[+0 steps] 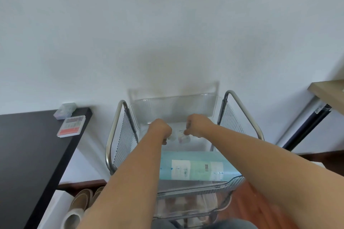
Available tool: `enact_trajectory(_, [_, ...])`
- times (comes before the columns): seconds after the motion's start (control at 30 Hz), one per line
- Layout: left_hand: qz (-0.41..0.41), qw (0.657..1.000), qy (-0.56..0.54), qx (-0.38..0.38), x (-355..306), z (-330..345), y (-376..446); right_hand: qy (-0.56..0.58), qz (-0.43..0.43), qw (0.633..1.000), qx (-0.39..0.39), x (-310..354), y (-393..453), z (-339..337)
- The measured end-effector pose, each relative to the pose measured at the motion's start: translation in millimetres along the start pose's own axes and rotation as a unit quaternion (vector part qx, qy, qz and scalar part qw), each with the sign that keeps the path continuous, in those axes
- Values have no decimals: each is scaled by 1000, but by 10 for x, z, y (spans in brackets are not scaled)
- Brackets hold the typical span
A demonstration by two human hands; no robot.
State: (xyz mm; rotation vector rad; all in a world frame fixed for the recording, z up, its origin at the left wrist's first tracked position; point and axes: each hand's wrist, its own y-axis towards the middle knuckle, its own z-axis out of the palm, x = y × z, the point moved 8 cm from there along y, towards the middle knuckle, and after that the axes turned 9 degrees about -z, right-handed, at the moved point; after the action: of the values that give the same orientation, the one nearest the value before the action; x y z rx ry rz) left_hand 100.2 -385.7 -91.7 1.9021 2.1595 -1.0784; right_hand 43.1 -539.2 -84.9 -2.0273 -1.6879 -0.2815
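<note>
A clear plastic bin [173, 105] sits on the top shelf of a metal trolley [115, 124] against a white wall. Both my arms reach into the bin. My left hand [161, 129] and my right hand [198, 123] have curled fingers and hold a small whitish packet [181, 136] between them, low inside the bin. The packet is blurred and partly hidden by my fingers. A pale blue roll with a white and green label [195, 166] lies across the near part of the bin, under my right forearm.
A black table [28, 154] stands at the left with a red and grey flat case [71, 125] and a small clear box [64, 110] at its corner. Slippers [80, 204] lie on the floor below. A wooden shelf edge [327, 92] juts in at right.
</note>
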Motion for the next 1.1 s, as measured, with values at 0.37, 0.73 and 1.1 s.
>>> enact_trajectory(0.37, [87, 986, 141, 11, -172, 102, -120, -143, -132, 981, -16, 64, 80, 22])
enact_trajectory(0.73, [154, 980, 123, -39, -276, 207, -28, -101, -90, 989, -53, -107, 173, -2])
enact_trajectory(1.1, [191, 969, 140, -74, -361, 223, -108, -176, -47, 983, -35, -314, 132, -87])
